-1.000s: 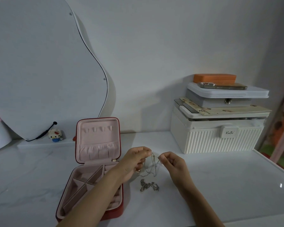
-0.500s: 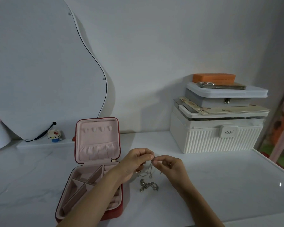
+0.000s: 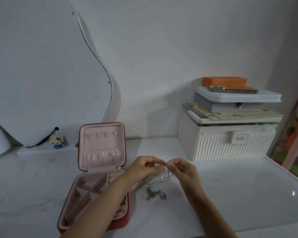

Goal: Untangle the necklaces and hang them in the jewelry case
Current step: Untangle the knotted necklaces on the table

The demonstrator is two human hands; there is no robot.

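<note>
Two chains in view: thin chain (image 3: 162,177) pinched at top between left hand (image 3: 144,170) and right hand (image 3: 184,170), fingertips nearly touching, slack drooping to worktop (image 3: 230,194). Chunky chain (image 3: 156,195) lies bunched on worktop just below, untouched. Case (image 3: 100,177) open at left, lid upright, hooks bare. White box (image 3: 227,145) far right, against wall.

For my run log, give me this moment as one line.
left hand: pinching thin chain | right hand: pinching same chain | chunky chain: on table | jewelry case: open, hooks bare
</note>
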